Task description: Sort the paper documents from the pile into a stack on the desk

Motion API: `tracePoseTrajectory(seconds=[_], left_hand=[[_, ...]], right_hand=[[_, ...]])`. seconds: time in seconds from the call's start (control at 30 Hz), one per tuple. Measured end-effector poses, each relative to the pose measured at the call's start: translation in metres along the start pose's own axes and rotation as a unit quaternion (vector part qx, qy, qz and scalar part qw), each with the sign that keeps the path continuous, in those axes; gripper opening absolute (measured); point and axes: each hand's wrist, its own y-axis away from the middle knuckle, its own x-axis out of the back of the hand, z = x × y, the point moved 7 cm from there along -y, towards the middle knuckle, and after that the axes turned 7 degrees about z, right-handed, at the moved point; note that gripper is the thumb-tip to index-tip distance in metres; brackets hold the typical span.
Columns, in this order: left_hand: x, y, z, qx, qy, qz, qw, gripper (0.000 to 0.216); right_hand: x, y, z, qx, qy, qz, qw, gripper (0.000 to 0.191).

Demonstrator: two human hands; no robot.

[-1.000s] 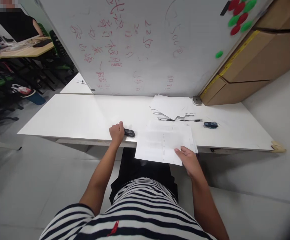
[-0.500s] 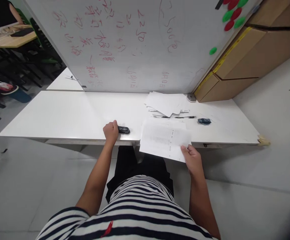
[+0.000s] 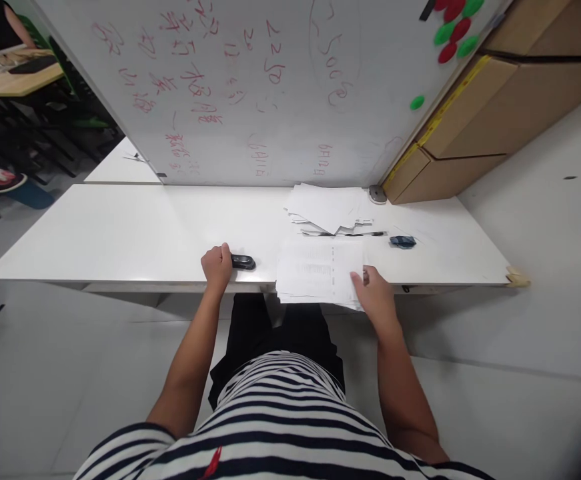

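My left hand (image 3: 217,265) is closed around one end of a black stapler (image 3: 243,261), which lies on the white table near its front edge. To the right, a stack of printed papers (image 3: 315,270) overhangs the front edge a little. My right hand (image 3: 374,293) pinches these sheets at their right side, thumb on top; the fingers beneath are partly hidden. Beyond the printed sheets is a loose, uneven pile of white papers (image 3: 327,205). A thin dark strip (image 3: 343,234) runs along the near side of that pile.
A whiteboard (image 3: 250,120) with red writing stands along the table's back edge. Cardboard boxes (image 3: 500,107) are stacked at the right, with a small grey object (image 3: 377,194) by them. A dark blue item (image 3: 403,242) lies on the table's right part. Another person (image 3: 0,30) is at far left.
My right hand has moved left and away from me, bringing the held sheet onto the stack in line with the others. My left hand stays on the stapler. The view has shifted slightly.
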Motion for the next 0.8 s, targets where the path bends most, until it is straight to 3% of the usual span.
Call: tracePoseTrajectory(seconds=[0.13,0.23,0.33,0.4,0.47,0.53,0.6,0.67,0.73,0.8], left_hand=[[0.001,0.000,0.001,-0.006,-0.002,0.004,1.000,0.046],[-0.001,0.000,0.000,-0.005,0.002,0.002,1.000,0.047],[-0.001,-0.001,-0.002,-0.005,0.011,-0.006,1.000,0.048],[0.005,-0.001,0.003,-0.011,0.002,-0.006,1.000,0.046],[0.016,0.001,0.022,-0.051,-0.009,0.002,0.999,0.041],[0.027,0.009,0.057,-0.132,0.009,-0.006,0.991,0.034],[0.031,0.028,0.097,-0.207,0.071,-0.054,0.974,0.031],[0.026,0.051,0.130,-0.233,0.141,-0.119,0.955,0.035],[0.013,0.069,0.143,-0.170,0.199,-0.154,0.953,0.050],[-0.010,0.083,0.137,-0.042,0.239,-0.197,0.950,0.062]], right_hand=[[-0.014,0.005,-0.025,0.079,0.131,0.089,0.984,0.062],[-0.025,0.004,-0.038,0.108,0.126,0.084,0.983,0.060],[-0.028,-0.007,-0.034,0.093,0.105,0.053,0.989,0.057],[-0.021,-0.018,-0.020,0.048,0.080,0.069,0.993,0.060],[-0.014,-0.024,0.001,-0.009,0.029,0.085,0.996,0.065],[-0.013,-0.025,0.021,-0.057,-0.030,0.066,0.996,0.071],[-0.014,-0.021,0.032,-0.078,-0.068,0.037,0.994,0.077],[-0.014,-0.015,0.036,-0.084,-0.082,0.028,0.993,0.080],[-0.011,-0.010,0.038,-0.091,-0.089,0.031,0.991,0.080],[-0.009,-0.006,0.038,-0.100,-0.089,0.034,0.990,0.077]])
